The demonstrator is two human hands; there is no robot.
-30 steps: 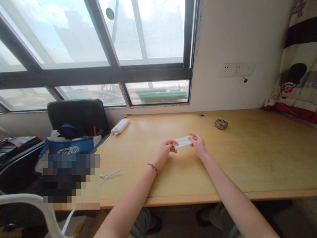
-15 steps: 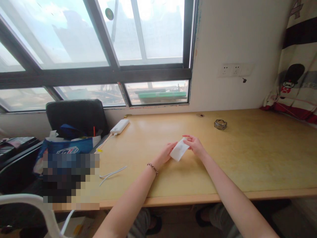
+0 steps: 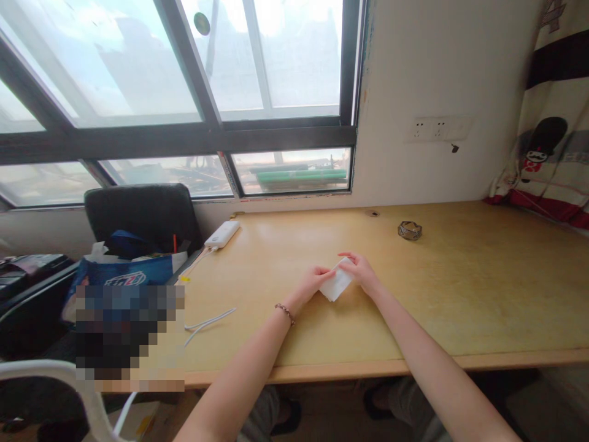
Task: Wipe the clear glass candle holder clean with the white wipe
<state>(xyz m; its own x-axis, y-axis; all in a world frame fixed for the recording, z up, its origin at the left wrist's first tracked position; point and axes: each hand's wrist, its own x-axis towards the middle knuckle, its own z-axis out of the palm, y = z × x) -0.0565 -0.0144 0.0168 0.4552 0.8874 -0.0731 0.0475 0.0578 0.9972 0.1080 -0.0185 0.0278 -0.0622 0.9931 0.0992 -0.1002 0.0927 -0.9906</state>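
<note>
A folded white tissue [image 3: 335, 285] is held between my two hands, just above the wooden table. My left hand [image 3: 314, 283] grips its left side, the thumb lying across the upper face. On the opposite edge, the fingers and thumb of my right hand [image 3: 359, 270] pinch the upper right corner. The fingers underneath are partly hidden by the tissue. A beaded bracelet [image 3: 285, 314] circles my left wrist.
The wooden table [image 3: 460, 294] carries a dark openwork ring-shaped object [image 3: 409, 231] at the back right. A white power bank [image 3: 223, 235] with a cable lies at the far left, and a white cord [image 3: 210, 320] nearer me. A blue bag [image 3: 129, 273] rests on a black chair [image 3: 142, 209].
My left thumb has come over onto the tissue's upper face. The tissue looks slightly shorter, and its lower edge shows loose layers. Both hands stay in nearly the same place.
</note>
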